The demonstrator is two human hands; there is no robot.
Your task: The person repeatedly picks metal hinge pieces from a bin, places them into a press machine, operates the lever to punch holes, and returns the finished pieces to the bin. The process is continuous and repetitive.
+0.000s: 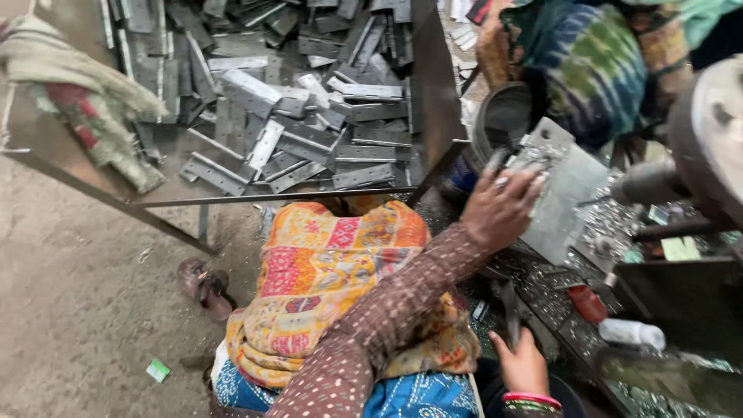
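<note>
- Left hand [499, 207]: fingers curled over the edge of a grey metal plate [565, 197], which is tilted at the machine bed.
- Right hand [520, 362]: fingers together, grip unclear, low beside the bench.
- Tray [429, 85]: heaped metal hinge strips [294, 101], upper left.
- Patterned cloth [325, 271]: across the lap.

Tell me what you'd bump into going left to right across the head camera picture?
Crumpled cloth → worn sandal → pile of flat metal strips → left hand resting on a grey metal plate → heavy round machine part at the right edge.
</note>
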